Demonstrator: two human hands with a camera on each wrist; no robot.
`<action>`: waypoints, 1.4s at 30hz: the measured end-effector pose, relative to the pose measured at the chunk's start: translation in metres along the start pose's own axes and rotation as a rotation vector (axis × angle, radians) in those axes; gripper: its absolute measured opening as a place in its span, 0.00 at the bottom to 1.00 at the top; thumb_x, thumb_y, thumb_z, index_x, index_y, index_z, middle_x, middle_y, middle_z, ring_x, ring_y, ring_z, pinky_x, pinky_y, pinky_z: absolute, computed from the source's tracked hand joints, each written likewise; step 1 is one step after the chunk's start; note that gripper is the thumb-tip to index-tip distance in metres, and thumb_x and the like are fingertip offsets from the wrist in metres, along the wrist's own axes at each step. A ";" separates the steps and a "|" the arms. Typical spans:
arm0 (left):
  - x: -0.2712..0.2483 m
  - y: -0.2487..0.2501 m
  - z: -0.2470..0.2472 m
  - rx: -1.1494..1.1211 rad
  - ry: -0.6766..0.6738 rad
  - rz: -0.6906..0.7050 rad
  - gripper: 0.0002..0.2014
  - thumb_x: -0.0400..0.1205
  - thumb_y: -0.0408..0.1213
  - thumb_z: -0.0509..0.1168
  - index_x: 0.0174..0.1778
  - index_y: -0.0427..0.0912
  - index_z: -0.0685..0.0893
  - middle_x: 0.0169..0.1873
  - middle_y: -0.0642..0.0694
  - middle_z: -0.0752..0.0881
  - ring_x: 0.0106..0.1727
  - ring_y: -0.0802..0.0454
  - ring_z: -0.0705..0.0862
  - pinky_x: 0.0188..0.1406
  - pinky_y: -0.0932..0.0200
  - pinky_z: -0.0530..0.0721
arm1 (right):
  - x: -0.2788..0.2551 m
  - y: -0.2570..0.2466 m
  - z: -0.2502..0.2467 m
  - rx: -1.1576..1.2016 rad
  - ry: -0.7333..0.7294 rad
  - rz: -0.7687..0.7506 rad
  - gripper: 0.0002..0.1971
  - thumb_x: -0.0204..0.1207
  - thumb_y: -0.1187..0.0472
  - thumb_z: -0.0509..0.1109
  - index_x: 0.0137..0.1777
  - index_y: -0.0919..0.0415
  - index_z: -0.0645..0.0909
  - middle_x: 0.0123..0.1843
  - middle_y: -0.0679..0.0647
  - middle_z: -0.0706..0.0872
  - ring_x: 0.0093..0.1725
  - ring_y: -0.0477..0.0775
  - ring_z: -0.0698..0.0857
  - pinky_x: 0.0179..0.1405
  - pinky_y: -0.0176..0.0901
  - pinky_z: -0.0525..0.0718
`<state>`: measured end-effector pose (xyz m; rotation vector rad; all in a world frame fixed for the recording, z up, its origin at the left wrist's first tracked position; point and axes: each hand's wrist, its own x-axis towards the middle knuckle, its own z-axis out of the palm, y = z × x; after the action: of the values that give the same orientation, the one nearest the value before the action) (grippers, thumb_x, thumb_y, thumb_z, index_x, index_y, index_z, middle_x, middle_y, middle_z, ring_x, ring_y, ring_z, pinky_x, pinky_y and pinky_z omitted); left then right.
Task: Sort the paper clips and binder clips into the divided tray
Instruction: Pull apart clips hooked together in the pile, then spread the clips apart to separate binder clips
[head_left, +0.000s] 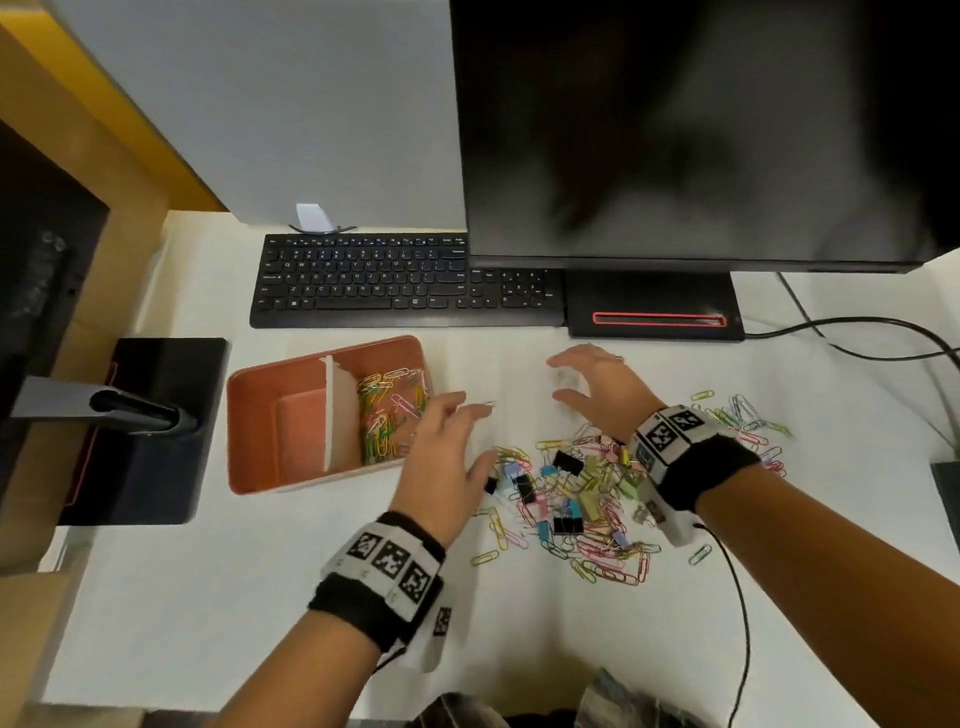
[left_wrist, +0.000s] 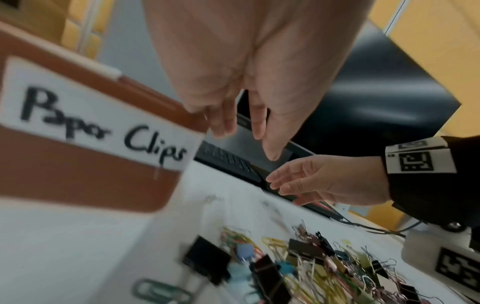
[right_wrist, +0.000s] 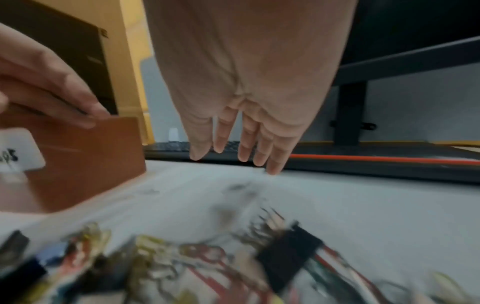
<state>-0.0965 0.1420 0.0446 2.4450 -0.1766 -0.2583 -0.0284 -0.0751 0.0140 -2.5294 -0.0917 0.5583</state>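
Observation:
An orange divided tray (head_left: 249, 395) stands left of centre; its side carries a label (left_wrist: 103, 119) reading "Paper Clips". Coloured paper clips (head_left: 389, 410) fill the right compartment, and the left one looks bare. A mixed pile of paper clips and binder clips (head_left: 576, 493) lies to the right of the tray. My left hand (head_left: 478, 431) hovers between the tray's right wall and the pile, fingers straight and holding nothing. Beyond the pile, my right hand (head_left: 558, 379) spreads flat above a few blurred pale clips (head_left: 566, 382) on the table. Both palms (left_wrist: 259, 133) (right_wrist: 241, 152) show nothing in them.
A black keyboard (head_left: 405, 280) and a monitor (head_left: 701, 130) on its base (head_left: 654, 306) line the back of the white table. At the left stands a second black monitor foot (head_left: 140, 426). A thin black cable (head_left: 740, 597) trails from my right wrist.

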 end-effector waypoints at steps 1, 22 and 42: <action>0.005 0.006 0.010 0.013 -0.007 -0.023 0.20 0.78 0.38 0.68 0.66 0.49 0.76 0.72 0.48 0.68 0.73 0.50 0.68 0.74 0.60 0.63 | 0.002 0.010 0.001 -0.007 -0.034 0.016 0.20 0.78 0.57 0.67 0.70 0.52 0.74 0.72 0.51 0.75 0.72 0.52 0.73 0.74 0.45 0.67; 0.047 -0.010 0.073 0.138 -0.255 -0.127 0.35 0.71 0.36 0.74 0.74 0.44 0.69 0.69 0.49 0.71 0.69 0.51 0.70 0.72 0.60 0.67 | -0.002 0.017 0.026 -0.141 -0.277 -0.075 0.14 0.78 0.68 0.63 0.63 0.60 0.79 0.59 0.56 0.83 0.57 0.55 0.80 0.51 0.38 0.72; 0.065 -0.005 0.072 0.250 -0.418 -0.094 0.08 0.80 0.29 0.59 0.46 0.41 0.83 0.47 0.44 0.83 0.48 0.47 0.82 0.44 0.59 0.79 | -0.005 0.013 0.021 -0.072 -0.310 -0.027 0.13 0.78 0.68 0.61 0.57 0.59 0.82 0.56 0.56 0.86 0.56 0.55 0.82 0.59 0.46 0.80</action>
<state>-0.0497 0.0896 -0.0227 2.6198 -0.2891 -0.8347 -0.0419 -0.0766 -0.0069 -2.4868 -0.2626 0.9477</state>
